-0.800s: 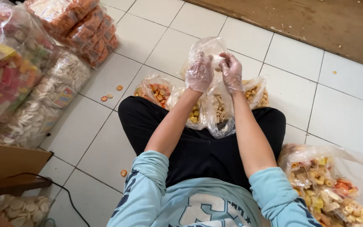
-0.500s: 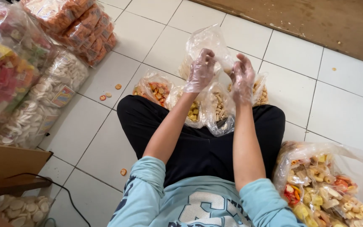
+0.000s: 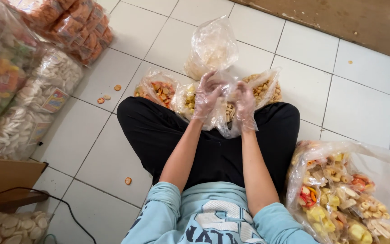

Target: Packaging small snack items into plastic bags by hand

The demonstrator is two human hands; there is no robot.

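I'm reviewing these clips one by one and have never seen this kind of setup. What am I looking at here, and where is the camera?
The camera sits on a person's head and looks down at their own arms and lap; there is no machine. They sit on a white tiled floor. The left hand and right hand, both in thin clear gloves, grip a clear plastic bag. Open bags of snacks lie before the knees. A big bag of mixed snacks lies to the right, and sacks of white crackers to the left.

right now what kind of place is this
Probably a small home snack-packing spot, set up on a tiled floor. Big bags of white crackers and mixed snacks sit around, and both gloved hands work a clear bag.
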